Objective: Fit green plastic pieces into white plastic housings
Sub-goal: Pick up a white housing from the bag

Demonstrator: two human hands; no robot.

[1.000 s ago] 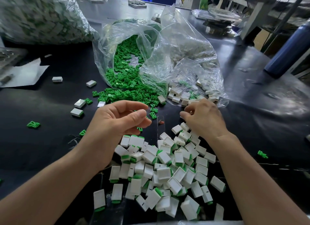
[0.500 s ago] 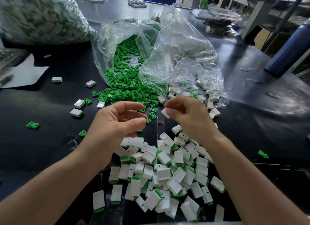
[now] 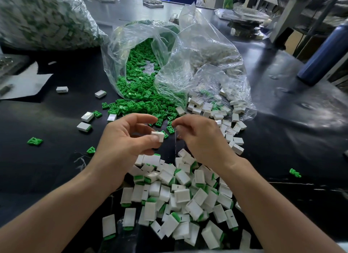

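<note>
My left hand [image 3: 126,141] pinches a single white housing [image 3: 158,136] between thumb and fingers, over the black table. My right hand [image 3: 204,139] hovers just right of it, fingers curled together, and I see nothing in them. Loose green pieces [image 3: 139,86] spill out of an open clear bag [image 3: 120,45] just beyond my hands. A second clear bag [image 3: 211,51] to the right holds empty white housings [image 3: 207,109], some spilled onto the table. Below my hands lies a heap of white housings with green pieces fitted in them [image 3: 178,196].
A big full bag of parts [image 3: 37,20] sits at the back left, with white paper [image 3: 22,85] below it. A dark blue bottle [image 3: 323,52] stands at the right. Stray housings [image 3: 87,117] and green pieces [image 3: 34,141] lie on the left; another green piece [image 3: 295,173] lies right.
My right hand lifted a white housing from the spill by the bag and brought it left. The housing now sits in my left hand's fingers, and the hands have come close together.
</note>
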